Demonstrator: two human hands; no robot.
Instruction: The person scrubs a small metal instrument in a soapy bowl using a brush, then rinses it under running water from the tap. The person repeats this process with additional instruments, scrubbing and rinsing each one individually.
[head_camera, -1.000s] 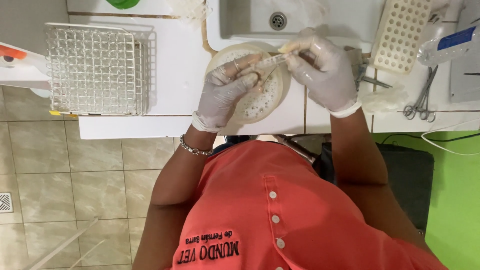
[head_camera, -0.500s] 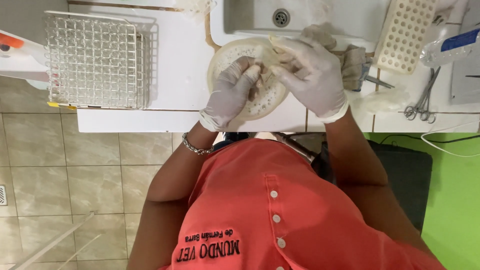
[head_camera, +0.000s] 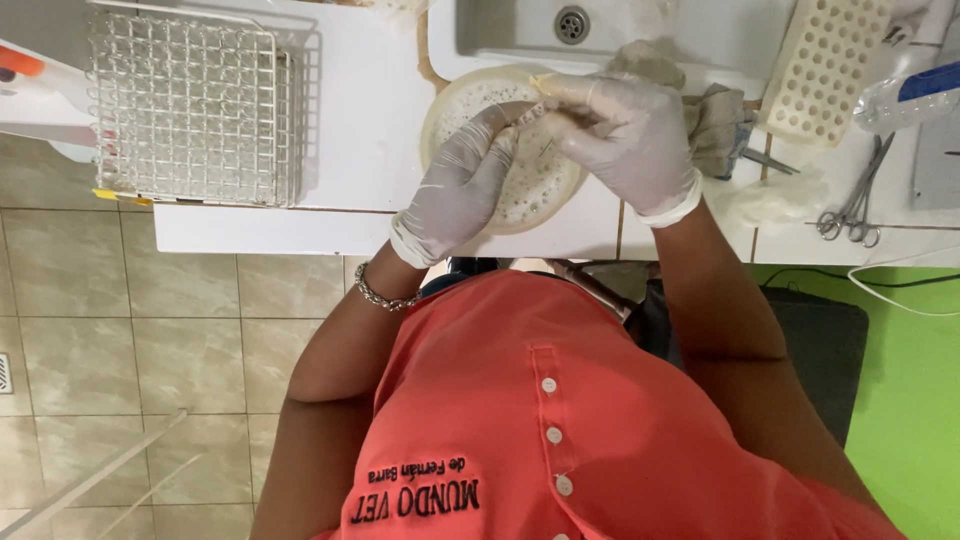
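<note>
Hands meet over the round perforated tray (head_camera: 500, 195) on the white desk (head_camera: 370, 120): my left hand (head_camera: 462, 185) and right hand (head_camera: 622, 135) both pinch a thin tube (head_camera: 532, 112), beside the wire rack (head_camera: 190, 110).

L hand (head_camera: 462, 185), white glove, wrist at 6 o'clock, fingers pointing to 1 o'clock, curled in a pinch. R hand (head_camera: 622, 135), gloved too, forearm in from 5 o'clock, fingers bent toward 9 o'clock. Fingertips of both meet. Bare forearms, bracelet on L wrist.
</note>
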